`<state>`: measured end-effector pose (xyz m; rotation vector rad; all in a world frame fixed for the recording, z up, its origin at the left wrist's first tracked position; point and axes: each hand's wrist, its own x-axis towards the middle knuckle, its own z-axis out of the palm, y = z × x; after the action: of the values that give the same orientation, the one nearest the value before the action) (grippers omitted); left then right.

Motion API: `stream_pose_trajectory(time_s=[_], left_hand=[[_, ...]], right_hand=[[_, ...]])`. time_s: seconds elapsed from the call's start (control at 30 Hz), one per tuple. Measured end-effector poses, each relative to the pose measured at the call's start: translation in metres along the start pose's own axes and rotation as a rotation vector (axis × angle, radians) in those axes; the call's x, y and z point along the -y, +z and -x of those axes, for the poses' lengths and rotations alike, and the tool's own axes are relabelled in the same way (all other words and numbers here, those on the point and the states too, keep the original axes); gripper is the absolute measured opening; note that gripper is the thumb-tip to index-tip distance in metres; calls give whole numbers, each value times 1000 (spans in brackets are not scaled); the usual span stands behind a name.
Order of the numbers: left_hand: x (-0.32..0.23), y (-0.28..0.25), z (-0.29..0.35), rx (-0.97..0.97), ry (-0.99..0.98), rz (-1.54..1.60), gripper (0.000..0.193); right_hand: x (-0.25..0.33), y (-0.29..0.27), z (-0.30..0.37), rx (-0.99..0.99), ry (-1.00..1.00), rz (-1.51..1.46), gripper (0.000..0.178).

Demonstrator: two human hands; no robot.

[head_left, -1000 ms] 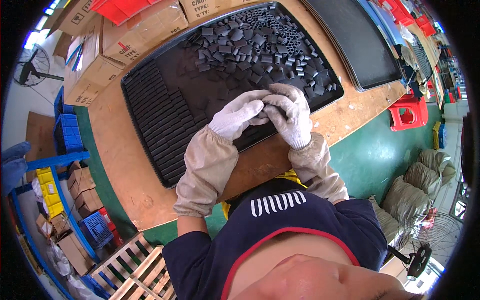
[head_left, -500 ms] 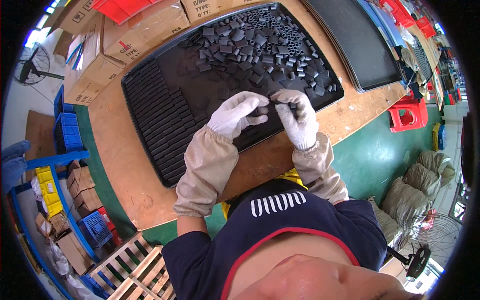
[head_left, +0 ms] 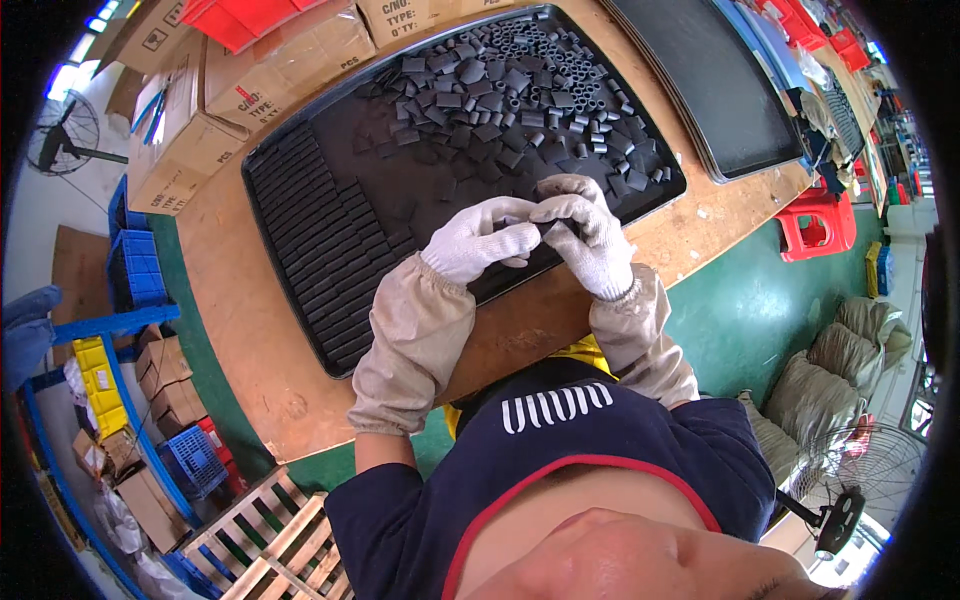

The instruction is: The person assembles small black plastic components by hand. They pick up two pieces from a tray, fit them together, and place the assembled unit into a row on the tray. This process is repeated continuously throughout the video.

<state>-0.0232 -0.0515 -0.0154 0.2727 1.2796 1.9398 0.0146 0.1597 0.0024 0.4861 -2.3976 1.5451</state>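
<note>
Pinching a small black piece point(head_left: 550, 228) between thumb and fingers, the gloved right hand point(head_left: 590, 238) meets the gloved left hand point(head_left: 482, 240) above the near part of a black tray point(head_left: 345, 135). The left hand's fingers are curled close beside the piece; whether they grip it too, I cannot tell. The tray lies on a scuffed wooden table point(head_left: 225, 300). Along its left side, dark pieces lie in tight rows point(head_left: 325, 225); toward the far right corner, short black tubes point(head_left: 580, 95) spread in a loose heap, some upright with their holes showing. Cardboard boxes point(head_left: 290, 75) line the table's far left edge, a red bin point(head_left: 240, 18) on top, and shallow black trays point(head_left: 740, 105) lie stacked to the right. Beyond the table, a red stool point(head_left: 815, 230) stands on the green floor point(head_left: 725, 300), with bulging grey sacks point(head_left: 815, 390) nearby. At left are blue bins point(head_left: 138, 265) and a slatted wooden pallet point(head_left: 290, 550); a fan point(head_left: 60, 135) shows at the rim.
</note>
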Motion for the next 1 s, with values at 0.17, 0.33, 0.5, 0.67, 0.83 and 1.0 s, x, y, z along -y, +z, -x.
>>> stream_pose_trajectory(time_s=[0.17,0.33,0.5,0.67,0.83,1.0], left_hand=[[-7,5,3,19,25,14,48],[-1,-2,3,14,23,50,47],[-2,0,0,-57,1,-87,49],[-2,1,1,-18,115,-46,48],[1,0,4,76,28,40,48],[-1,0,3,35,38,-11,44]], right_hand=[[-14,-1,4,82,103,-237,25],[-3,-2,2,118,172,-359,26],[3,-4,-2,34,-57,-36,24],[3,-6,3,46,100,-270,20],[2,-1,7,70,153,-507,19],[-10,-6,4,90,65,-316,20]])
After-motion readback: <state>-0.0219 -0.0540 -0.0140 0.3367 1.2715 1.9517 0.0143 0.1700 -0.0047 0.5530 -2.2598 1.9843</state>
